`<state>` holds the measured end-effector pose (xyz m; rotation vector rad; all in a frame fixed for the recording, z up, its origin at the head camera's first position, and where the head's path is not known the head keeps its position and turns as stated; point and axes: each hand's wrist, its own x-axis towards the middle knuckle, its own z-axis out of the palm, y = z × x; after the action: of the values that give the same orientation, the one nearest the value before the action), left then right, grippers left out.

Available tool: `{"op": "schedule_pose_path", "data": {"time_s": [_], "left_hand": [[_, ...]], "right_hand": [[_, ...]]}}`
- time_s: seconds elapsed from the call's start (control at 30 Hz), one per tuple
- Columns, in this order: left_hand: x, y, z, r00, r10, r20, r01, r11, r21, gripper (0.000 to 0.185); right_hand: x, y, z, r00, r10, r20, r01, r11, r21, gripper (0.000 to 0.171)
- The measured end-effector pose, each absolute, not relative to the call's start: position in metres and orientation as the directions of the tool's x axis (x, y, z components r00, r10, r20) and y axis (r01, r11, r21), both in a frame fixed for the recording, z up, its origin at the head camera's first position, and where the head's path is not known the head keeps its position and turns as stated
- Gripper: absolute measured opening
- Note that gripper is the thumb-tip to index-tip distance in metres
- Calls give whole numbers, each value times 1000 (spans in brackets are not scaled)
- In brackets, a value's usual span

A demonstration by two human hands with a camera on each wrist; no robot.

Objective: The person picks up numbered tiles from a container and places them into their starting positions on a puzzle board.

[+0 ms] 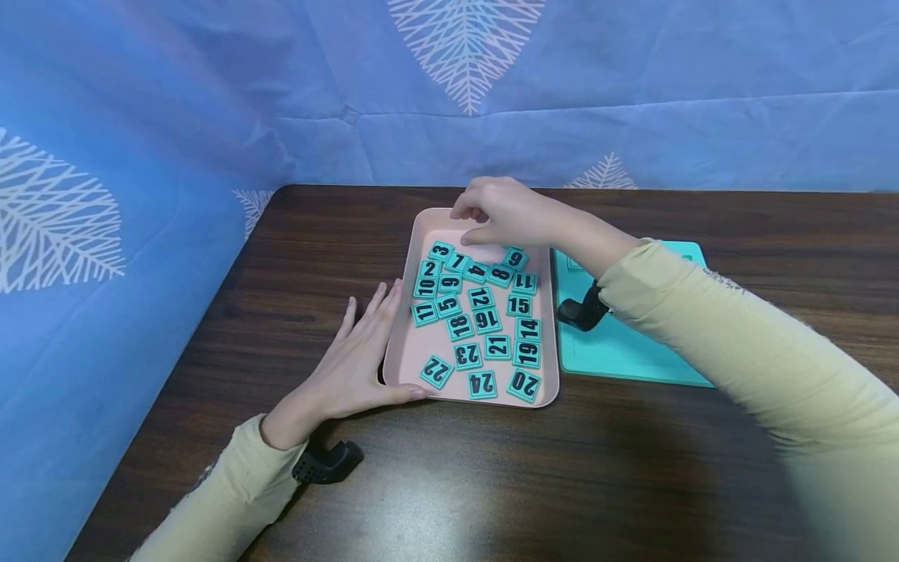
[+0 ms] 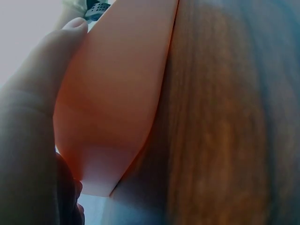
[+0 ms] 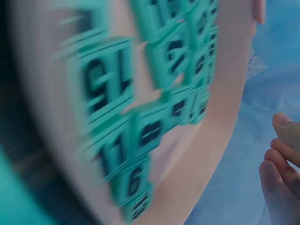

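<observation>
On my feed the tray (image 1: 410,343) is pale pink, and its number tiles (image 1: 481,320) are teal with black digits and black borders. Beside it I see a flat teal board (image 1: 632,351), and everything sits on a dark brown wood-grain tabletop (image 1: 562,468). The cloth backdrop (image 1: 175,101) is blue with white leaf-vein prints, and both sleeves (image 1: 737,343) are pale yellow-beige, each with a black wrist mount (image 1: 326,462).

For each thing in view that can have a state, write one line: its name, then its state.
Pink tray: flat on the table, holding loose number tiles.
Number tiles: face up, scattered, not in order.
Teal board: flat beside the tray, partly covered by the right arm.
Left hand: open, against the tray's side.
Right hand: fingers curled above the tray's far end.
</observation>
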<state>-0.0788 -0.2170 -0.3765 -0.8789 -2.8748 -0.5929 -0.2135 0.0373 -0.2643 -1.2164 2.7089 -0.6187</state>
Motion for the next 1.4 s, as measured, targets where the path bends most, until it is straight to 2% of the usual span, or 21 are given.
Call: {"op": "schedule_pose_path", "data": {"time_s": [0.37,0.6,0.73,0.87,1.0,1.17,1.4], "left_hand": [[-81,-215,-375,-828,526,192,559,761,330,121],[-81,-213,-373,-830,527,184,557,756,344,121],[-82,-213,-373,-825,533,189,564,754,337,121],[-82,-213,-373,-830,528,183,557,758,340,120],[-81,-212,-372,-836,520,174,546,761,350,120],[-81,-211,-371,-840,515,172,541,763,354,121],[-82,-210,-369,-845,508,167,532,768,357,121]], "right_hand": [[-228,5,-276,-630,-775,41,-700,545,-460,34],[-234,-8,-291,-624,-778,-79,-668,583,-462,24],[-233,-12,-298,-614,-781,-113,-673,593,-442,20],[-233,-15,-300,-597,-794,-116,-713,592,-375,19],[-231,-16,-303,-582,-805,-118,-740,584,-335,11],[-232,-18,-306,-560,-816,-143,-740,570,-358,44],[-235,-19,-307,-561,-813,-155,-727,573,-378,52]]}}
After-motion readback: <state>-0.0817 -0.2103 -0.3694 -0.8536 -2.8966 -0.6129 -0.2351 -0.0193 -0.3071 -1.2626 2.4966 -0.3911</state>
